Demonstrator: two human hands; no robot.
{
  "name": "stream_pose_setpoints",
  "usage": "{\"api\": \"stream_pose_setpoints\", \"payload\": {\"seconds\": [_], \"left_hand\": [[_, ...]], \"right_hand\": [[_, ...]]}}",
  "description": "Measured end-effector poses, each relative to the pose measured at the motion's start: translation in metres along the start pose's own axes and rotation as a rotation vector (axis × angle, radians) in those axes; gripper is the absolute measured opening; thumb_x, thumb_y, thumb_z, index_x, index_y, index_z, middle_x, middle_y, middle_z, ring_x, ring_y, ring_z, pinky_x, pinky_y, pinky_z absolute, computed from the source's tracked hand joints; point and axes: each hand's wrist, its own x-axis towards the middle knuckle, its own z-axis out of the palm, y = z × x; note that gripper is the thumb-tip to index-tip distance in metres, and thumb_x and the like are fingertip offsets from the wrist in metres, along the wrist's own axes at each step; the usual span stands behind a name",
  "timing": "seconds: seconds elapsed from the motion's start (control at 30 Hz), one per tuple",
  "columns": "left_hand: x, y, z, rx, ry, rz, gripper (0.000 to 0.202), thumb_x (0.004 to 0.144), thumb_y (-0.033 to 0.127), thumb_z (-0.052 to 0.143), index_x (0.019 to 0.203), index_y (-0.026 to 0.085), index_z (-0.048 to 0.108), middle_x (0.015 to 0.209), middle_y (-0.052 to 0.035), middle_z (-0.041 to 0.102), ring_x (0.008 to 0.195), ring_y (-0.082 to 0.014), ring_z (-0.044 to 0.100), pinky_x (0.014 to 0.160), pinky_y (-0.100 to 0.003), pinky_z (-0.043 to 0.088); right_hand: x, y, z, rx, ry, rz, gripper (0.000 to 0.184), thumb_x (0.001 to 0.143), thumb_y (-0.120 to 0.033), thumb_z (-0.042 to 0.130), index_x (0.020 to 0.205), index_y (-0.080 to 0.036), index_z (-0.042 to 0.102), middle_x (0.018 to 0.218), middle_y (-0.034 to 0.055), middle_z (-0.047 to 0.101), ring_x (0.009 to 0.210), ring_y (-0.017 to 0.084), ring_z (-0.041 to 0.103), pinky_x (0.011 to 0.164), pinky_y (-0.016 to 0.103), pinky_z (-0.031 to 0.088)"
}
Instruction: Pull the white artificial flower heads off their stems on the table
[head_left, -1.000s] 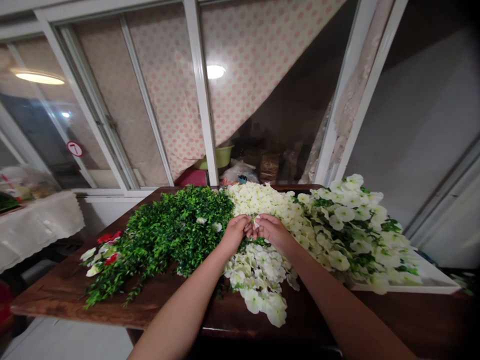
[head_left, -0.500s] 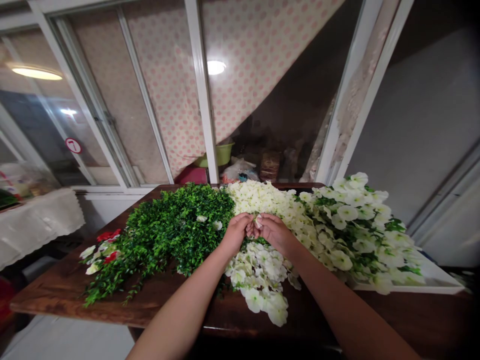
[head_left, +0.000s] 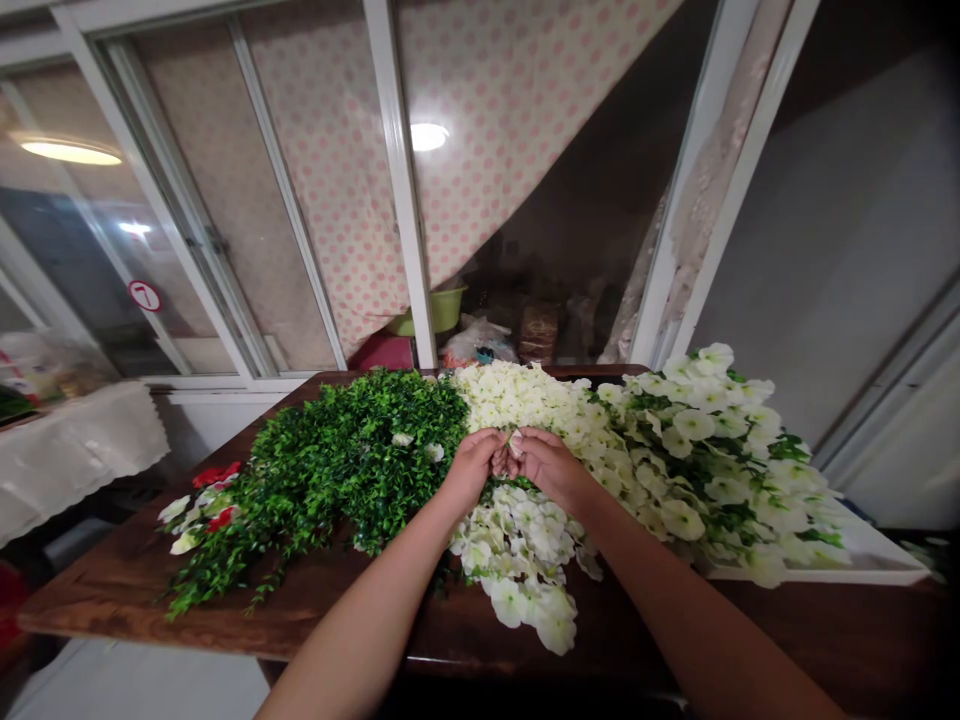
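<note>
My left hand (head_left: 481, 462) and my right hand (head_left: 546, 464) meet above the middle of the table, fingertips pinched together. Between them is a small white petal-like piece (head_left: 515, 440), gripped by the right fingers, with a bit of green at the left fingertips too small to make out. Just below the hands lies a bunch of white artificial flowers (head_left: 517, 545). Behind them spreads a heap of loose white blossoms (head_left: 517, 395). Close to the left hand is a large mound of green artificial foliage (head_left: 360, 450) with a few white blossoms on it.
White flowers with green leaves (head_left: 705, 430) overhang a white tray (head_left: 885, 572) on the right. Red and white flowers (head_left: 217, 497) lie at the left of the dark wooden table (head_left: 112, 590). A window (head_left: 390, 180) stands behind; a cloth-covered table (head_left: 97, 450) is at far left.
My hands stay almost in the same place, with only a slight shift of the fingers around the small white piece. The camera view has moved very slightly.
</note>
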Motion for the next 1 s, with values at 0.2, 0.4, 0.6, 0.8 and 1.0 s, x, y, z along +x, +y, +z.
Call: {"api": "stream_pose_setpoints", "payload": {"seconds": [0.2, 0.4, 0.6, 0.8, 1.0], "left_hand": [[-0.0016, 0.0033, 0.0023, -0.069, 0.005, -0.01, 0.033, 0.079, 0.036, 0.059, 0.056, 0.018, 0.044, 0.049, 0.0052, 0.04, 0.044, -0.0079, 0.038, 0.051, -0.025, 0.035], [-0.0024, 0.0051, 0.0035, -0.045, -0.014, -0.025, 0.034, 0.078, 0.037, 0.06, 0.055, 0.018, 0.044, 0.047, 0.0049, 0.04, 0.044, -0.0095, 0.042, 0.052, -0.026, 0.039], [-0.0031, 0.0071, 0.0049, -0.035, -0.003, -0.031, 0.034, 0.077, 0.039, 0.06, 0.055, 0.019, 0.044, 0.047, 0.0049, 0.04, 0.044, -0.0095, 0.042, 0.053, -0.027, 0.04], [-0.0032, 0.006, 0.0046, -0.006, -0.004, -0.04, 0.034, 0.076, 0.038, 0.062, 0.054, 0.018, 0.044, 0.047, 0.0049, 0.04, 0.045, -0.0097, 0.043, 0.053, -0.026, 0.04], [-0.0043, 0.009, 0.0056, -0.089, -0.019, -0.026, 0.034, 0.079, 0.038, 0.06, 0.056, 0.019, 0.044, 0.047, 0.0048, 0.04, 0.044, -0.0095, 0.04, 0.052, -0.027, 0.041]], "right_hand": [[-0.0004, 0.0004, 0.0009, 0.042, 0.01, -0.014, 0.02, 0.074, -0.035, 0.07, 0.068, -0.02, 0.059, 0.064, -0.0011, 0.052, 0.058, 0.014, 0.052, 0.057, 0.029, 0.043], [-0.0016, -0.0015, 0.0021, 0.044, -0.003, -0.009, 0.02, 0.075, -0.036, 0.069, 0.067, -0.021, 0.059, 0.064, -0.0005, 0.051, 0.059, 0.015, 0.051, 0.058, 0.03, 0.042], [-0.0046, -0.0048, 0.0027, 0.017, -0.021, -0.015, 0.019, 0.077, -0.037, 0.065, 0.067, -0.022, 0.058, 0.065, 0.0004, 0.049, 0.062, 0.017, 0.05, 0.062, 0.032, 0.043], [-0.0045, -0.0056, 0.0053, -0.021, 0.018, 0.008, 0.02, 0.074, -0.039, 0.068, 0.067, -0.023, 0.059, 0.066, 0.0013, 0.051, 0.062, 0.017, 0.049, 0.06, 0.031, 0.042], [-0.0034, -0.0035, 0.0023, 0.003, -0.014, -0.004, 0.023, 0.076, -0.04, 0.066, 0.065, -0.023, 0.056, 0.064, 0.0005, 0.048, 0.062, 0.017, 0.05, 0.063, 0.033, 0.043]]}}
